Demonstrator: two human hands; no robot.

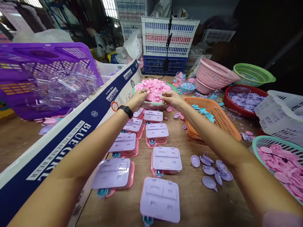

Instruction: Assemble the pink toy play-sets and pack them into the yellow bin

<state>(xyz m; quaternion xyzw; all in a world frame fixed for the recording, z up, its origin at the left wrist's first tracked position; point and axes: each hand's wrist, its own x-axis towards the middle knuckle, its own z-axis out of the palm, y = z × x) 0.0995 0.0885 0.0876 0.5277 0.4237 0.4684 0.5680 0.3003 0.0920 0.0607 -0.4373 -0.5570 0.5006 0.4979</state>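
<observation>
Both arms stretch forward to a green-rimmed bowl [174, 87] heaped with small pink plastic pieces [153, 84]. At the heap's left front, my left hand [139, 97], with a black band on its wrist, has its fingers curled together at a pink piece. My right hand [173, 98] pinches the right end of a pink plastic piece [156, 97] over the front of the bowl. Fine detail at the fingertips is small. Two rows of toy cases with lilac lids, pink bases and teal clasps, such as the nearest case [160, 199], run back toward the bowl.
A long printed carton wall [94, 121] borders the left, with a purple basket [91, 63] beyond. Loose lilac oval pieces [209, 183] lie at right. An orange basket [213, 104], red basin [228, 97] and teal basket [265, 140] stand farther right. White crates [170, 37] rise behind.
</observation>
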